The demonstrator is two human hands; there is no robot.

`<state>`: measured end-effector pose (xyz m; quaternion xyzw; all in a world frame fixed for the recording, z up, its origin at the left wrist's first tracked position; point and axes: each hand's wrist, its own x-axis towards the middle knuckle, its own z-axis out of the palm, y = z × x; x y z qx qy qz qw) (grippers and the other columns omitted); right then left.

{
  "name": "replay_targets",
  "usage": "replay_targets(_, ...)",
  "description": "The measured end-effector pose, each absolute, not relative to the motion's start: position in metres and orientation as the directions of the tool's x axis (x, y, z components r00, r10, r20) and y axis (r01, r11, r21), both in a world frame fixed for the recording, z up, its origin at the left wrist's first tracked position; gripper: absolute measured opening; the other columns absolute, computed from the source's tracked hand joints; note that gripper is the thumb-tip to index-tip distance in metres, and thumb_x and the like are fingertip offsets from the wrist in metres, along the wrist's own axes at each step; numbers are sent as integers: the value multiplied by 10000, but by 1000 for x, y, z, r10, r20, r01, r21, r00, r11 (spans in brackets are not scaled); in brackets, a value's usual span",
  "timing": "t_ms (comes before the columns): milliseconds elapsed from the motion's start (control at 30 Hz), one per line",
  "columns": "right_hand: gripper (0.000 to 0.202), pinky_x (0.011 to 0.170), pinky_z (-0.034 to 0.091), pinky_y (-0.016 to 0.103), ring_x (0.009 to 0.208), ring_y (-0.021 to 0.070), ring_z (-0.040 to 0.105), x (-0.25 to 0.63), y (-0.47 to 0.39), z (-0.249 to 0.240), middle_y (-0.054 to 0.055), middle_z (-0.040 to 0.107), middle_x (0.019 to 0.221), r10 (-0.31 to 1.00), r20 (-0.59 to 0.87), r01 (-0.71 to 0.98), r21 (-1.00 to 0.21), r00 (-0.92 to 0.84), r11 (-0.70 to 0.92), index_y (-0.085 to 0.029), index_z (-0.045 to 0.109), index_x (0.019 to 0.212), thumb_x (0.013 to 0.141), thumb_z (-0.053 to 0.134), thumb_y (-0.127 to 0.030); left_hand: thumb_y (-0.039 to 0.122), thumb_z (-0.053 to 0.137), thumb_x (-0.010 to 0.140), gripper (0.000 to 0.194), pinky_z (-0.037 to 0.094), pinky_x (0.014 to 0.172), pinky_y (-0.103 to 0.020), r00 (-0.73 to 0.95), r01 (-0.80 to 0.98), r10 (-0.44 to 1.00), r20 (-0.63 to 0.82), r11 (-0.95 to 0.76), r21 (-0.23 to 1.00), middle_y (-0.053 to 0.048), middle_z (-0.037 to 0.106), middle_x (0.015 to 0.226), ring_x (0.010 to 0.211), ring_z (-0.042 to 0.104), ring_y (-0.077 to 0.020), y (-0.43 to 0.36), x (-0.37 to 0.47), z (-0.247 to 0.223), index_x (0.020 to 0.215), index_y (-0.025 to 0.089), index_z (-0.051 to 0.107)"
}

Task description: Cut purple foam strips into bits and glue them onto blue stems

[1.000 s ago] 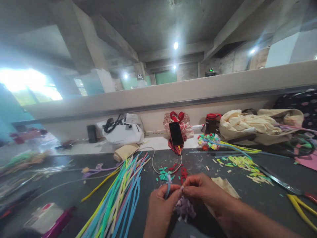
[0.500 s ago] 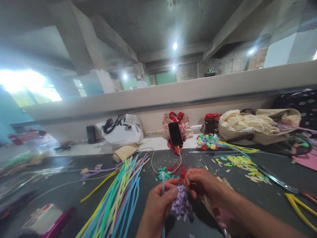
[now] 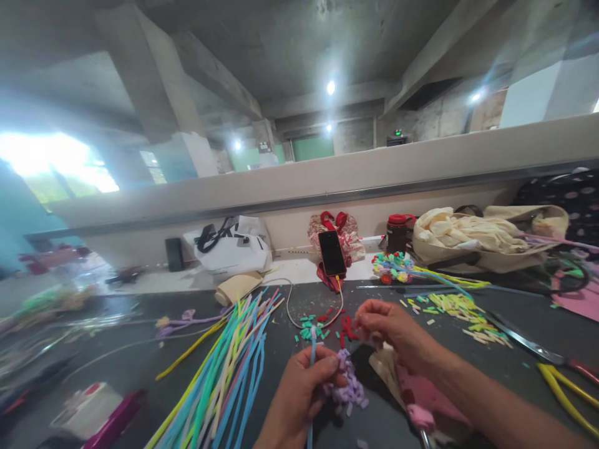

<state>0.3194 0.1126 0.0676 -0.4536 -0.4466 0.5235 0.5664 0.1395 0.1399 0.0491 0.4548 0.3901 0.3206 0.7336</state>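
My left hand (image 3: 311, 377) is closed round a light blue pipe cleaner (image 3: 312, 355), which stands upright with a small lilac bit at its top end. Just beside that hand lies a pile of short lilac cut pieces (image 3: 349, 390). To the right, my right hand (image 3: 381, 321) hovers over the table with thumb and fingers pinched together; what they hold, if anything, is too small to make out. Red pieces (image 3: 346, 327) and teal pieces (image 3: 309, 330) lie beyond my hands. A pink tool with a metal tip (image 3: 421, 416) lies under my right forearm.
Long coloured pipe cleaners (image 3: 224, 374) lie in a bundle at left. Yellow-green pieces (image 3: 453, 305), scissors (image 3: 528, 340) and yellow-handled pliers (image 3: 559, 386) are at right. A phone (image 3: 331, 252) on a cable, a white bag (image 3: 231, 243) and a bottle (image 3: 397, 234) stand along the back.
My right hand has drawn slightly right and up, away from the left. My left hand has shifted a little right and down with the blue pipe cleaner.
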Motion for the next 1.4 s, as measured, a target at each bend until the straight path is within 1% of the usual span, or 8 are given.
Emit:
replay_targets(133,183,416,279,174,477,60,471,337,116,74,-45,536,626,976,26,-165,-984,218,63,-167,512,689,663,591,-330,282,634,608,193,69,295,-122,477,-83,817,-323,408,909,-53,632,572,367,466,-38,139,136,56,647,122,532)
replay_targets(300,283,384,264,183,439,67,462,339,113,80,-18,542,579,985,26,-94,-995,171,42,-145,522,615,725,502,-405,289,616,640,203,91,284,-111,478,-109,812,-334,432,895,-80,656,715,530,608,-117,135,137,62,713,138,502)
replay_targets(567,78,352,214,160,366,42,378,329,113,72,-64,504,449,998,36,204,-979,59,23,-148,583,667,640,581,-222,316,661,564,242,166,301,-140,490,-122,827,-276,379,917,-31,650,627,348,494,-62,141,140,50,652,145,514)
replay_targets(733,165,330,227,149,357,39,392,324,107,81,-48,530,492,999,-36,114,-993,-15,-34,-145,556,652,690,562,-306,295,658,576,196,247,340,-143,459,-187,872,-170,282,941,4,598,520,320,388,-16,132,139,59,606,137,546)
replay_targets(867,198,380,299,149,457,66,492,312,101,83,-18,572,590,987,-12,-65,-998,-161,-22,-142,547,669,692,587,-334,381,598,638,244,43,294,-153,494,-201,853,-168,300,932,4,605,546,243,219,26,126,143,66,653,151,517)
replay_targets(1033,249,514,386,206,525,82,499,298,97,78,3,574,643,963,33,-157,-988,-269,-9,-132,563,725,716,572,-381,519,577,592,378,102,271,-148,554,-174,798,-238,391,904,-34,619,590,350,509,-85,126,156,52,688,171,462)
replay_targets(1233,204,461,361,188,516,81,504,332,105,90,-5,569,640,998,53,-251,-967,-36,42,-155,559,706,681,627,-345,429,558,664,274,88,294,-127,458,-97,856,-239,316,944,128,335,352,259,170,0,133,146,52,660,195,415)
replay_targets(1400,207,399,316,186,468,78,464,377,101,118,-16,532,587,969,113,-194,-968,218,157,-179,545,658,732,561,-372,390,550,684,235,122,321,-133,416,-114,889,-191,259,959,94,447,430,288,237,-10,135,139,59,688,192,426)
